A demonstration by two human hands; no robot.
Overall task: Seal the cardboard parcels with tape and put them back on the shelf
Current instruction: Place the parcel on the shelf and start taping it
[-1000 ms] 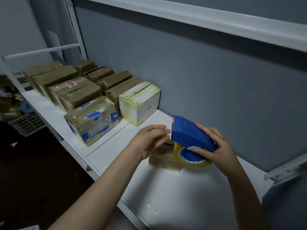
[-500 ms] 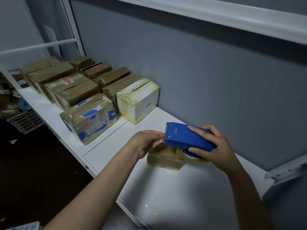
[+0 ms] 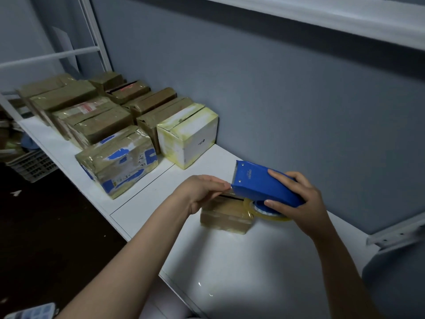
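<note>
A small brown cardboard parcel [image 3: 226,215] lies on the white shelf [image 3: 264,261], its top slit showing as a dark line. My right hand [image 3: 299,201] grips a blue tape dispenser [image 3: 262,185] holding a roll of clear tape [image 3: 266,211], held just above the parcel's right end, serrated edge pointing left. My left hand [image 3: 202,192] is at the parcel's left top edge, fingertips meeting the dispenser's front, where they seem to pinch the tape end; the tape itself is too clear to see.
Several taped parcels stand in rows at the shelf's left, nearest a blue-patched one [image 3: 119,162] and a white-and-yellow box [image 3: 188,134]. The grey wall [image 3: 276,100] runs behind, an upper shelf rail [image 3: 322,14] overhead, a plastic crate [image 3: 32,164] on the dark floor.
The dispenser has tipped from upright to nearly flat and come down towards the parcel's top. My left hand has closed from open fingers onto the dispenser's front edge.
</note>
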